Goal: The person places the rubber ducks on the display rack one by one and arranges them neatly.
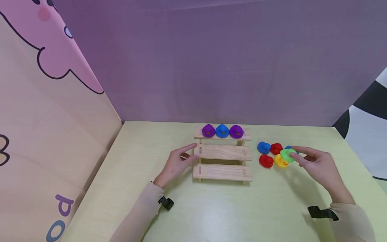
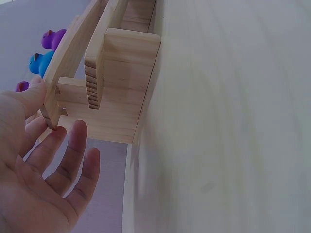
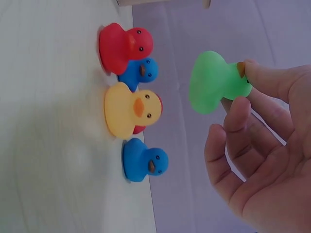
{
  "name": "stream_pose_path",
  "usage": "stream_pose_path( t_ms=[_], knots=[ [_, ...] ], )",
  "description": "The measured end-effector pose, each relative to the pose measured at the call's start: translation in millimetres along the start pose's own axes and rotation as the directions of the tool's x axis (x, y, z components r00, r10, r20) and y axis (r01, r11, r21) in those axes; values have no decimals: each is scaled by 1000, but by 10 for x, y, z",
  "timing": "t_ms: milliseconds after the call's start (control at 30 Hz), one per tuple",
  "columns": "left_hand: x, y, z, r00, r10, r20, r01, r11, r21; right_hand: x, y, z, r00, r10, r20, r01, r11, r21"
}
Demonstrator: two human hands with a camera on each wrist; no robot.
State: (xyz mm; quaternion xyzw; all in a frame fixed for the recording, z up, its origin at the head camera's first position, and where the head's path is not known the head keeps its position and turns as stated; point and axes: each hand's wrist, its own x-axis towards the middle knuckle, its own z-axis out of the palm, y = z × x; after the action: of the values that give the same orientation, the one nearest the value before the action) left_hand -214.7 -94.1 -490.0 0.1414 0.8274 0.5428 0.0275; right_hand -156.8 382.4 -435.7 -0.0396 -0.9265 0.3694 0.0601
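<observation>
My right hand point(image 1: 320, 164) pinches a green rubber duck point(image 3: 214, 82) by its head between thumb and fingers, raised over the loose ducks. Below it on the table are a yellow duck point(image 3: 121, 110), two red ducks, one of them point(image 1: 266, 161) at the front left, and two blue ducks, one point(image 1: 264, 147) at the back left. My left hand point(image 1: 175, 164) holds the left end of the middle step of a three-step wooden stand point(image 1: 223, 152), thumb and index finger at its edges, other fingers spread. On the top step two purple ducks point(image 1: 208, 131) flank a blue duck point(image 1: 222, 131).
The pale wooden table point(image 1: 223, 208) carries the stand near its back edge, with the loose ducks to the right. Behind rises a purple cloth wall point(image 1: 211, 67). A printed beige panel point(image 1: 45, 134) borders the left side, and a black-and-white one point(image 1: 369, 117) the right.
</observation>
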Motion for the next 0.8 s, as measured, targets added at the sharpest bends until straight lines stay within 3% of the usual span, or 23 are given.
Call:
stream_pose_path(
  t_ms=[800],
  knots=[
    [18, -16, 8, 1000, 8, -4, -8, 1000, 6, -65, -252, 155, 995, -99, -22, 100, 993, 58]
  ],
)
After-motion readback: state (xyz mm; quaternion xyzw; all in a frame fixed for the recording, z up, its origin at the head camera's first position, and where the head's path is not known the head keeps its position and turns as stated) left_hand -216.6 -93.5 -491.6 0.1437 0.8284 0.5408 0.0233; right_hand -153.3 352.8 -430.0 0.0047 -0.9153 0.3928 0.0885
